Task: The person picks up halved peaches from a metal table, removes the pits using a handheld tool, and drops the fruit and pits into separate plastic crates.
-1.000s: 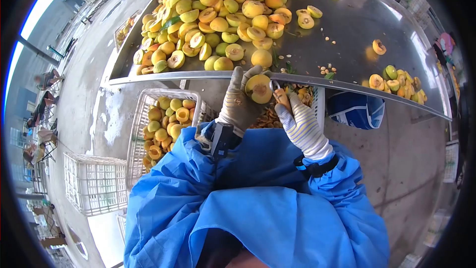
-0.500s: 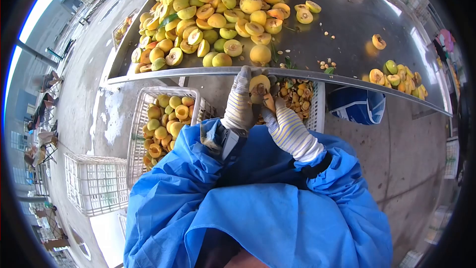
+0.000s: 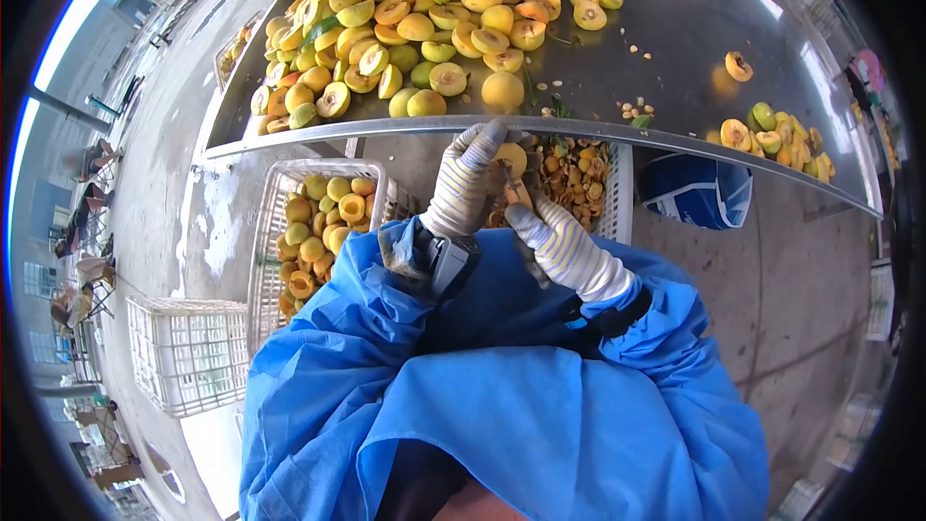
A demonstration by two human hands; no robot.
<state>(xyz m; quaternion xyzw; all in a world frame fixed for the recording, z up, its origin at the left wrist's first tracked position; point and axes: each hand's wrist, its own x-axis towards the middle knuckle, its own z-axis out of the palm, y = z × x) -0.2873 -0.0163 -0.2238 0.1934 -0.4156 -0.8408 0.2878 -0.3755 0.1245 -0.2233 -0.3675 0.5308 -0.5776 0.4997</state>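
My left hand, in a striped glove, is closed around a halved yellow fruit just below the metal table's front edge. Its cut face shows. My right hand, gloved too, grips a small tool with an orange-brown handle against the fruit; the tool's tip is hard to make out. Beyond the edge, a large heap of halved yellow-green fruit lies on the metal table. Behind my hands stands a crate of small fruit pieces, partly hidden by them.
A white crate of fruit halves stands left of my hands. Farther left is another white crate. A blue and white bag sits under the table at the right. More fruit lies near the table's right end.
My right hand has drawn slightly down and away from the fruit, and more of the orange-brown handle shows. My left hand still holds the fruit. The view has shifted slightly.
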